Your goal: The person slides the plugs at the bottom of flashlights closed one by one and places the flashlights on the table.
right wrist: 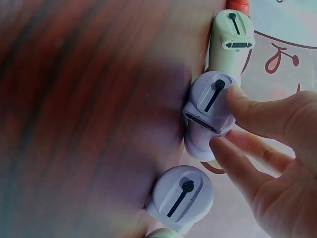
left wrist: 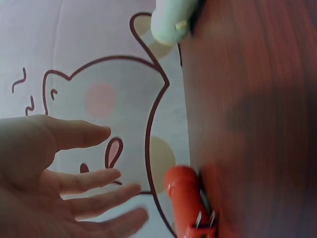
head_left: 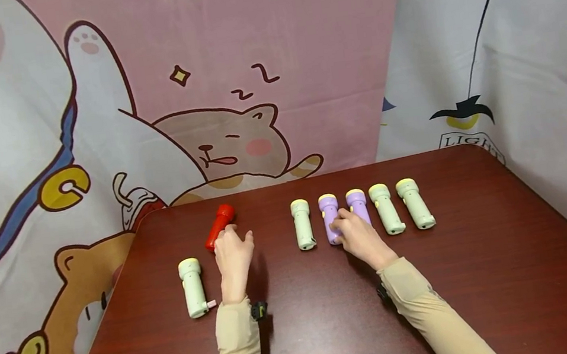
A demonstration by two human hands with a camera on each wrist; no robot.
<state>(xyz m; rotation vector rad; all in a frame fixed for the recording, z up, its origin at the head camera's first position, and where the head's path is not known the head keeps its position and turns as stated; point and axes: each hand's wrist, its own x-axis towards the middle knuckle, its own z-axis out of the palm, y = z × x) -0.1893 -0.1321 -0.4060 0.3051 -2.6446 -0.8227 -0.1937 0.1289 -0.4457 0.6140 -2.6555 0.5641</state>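
My right hand is at the left one of two purple flashlights, which lies on the table. In the right wrist view, its thumb and fingers pinch the tail end of that purple flashlight from both sides. The other purple flashlight lies just to the right, partly behind the hand. My left hand hovers over the table beside the red flashlight, its fingers loosely spread and holding nothing. In the left wrist view the red flashlight shows past the fingertips.
A pale green flashlight lies left of the purple pair, and two more, a nearer one and an outer one, lie to their right. Another pale green flashlight with a pink strap lies at the left. Printed cloth hangs behind the brown table.
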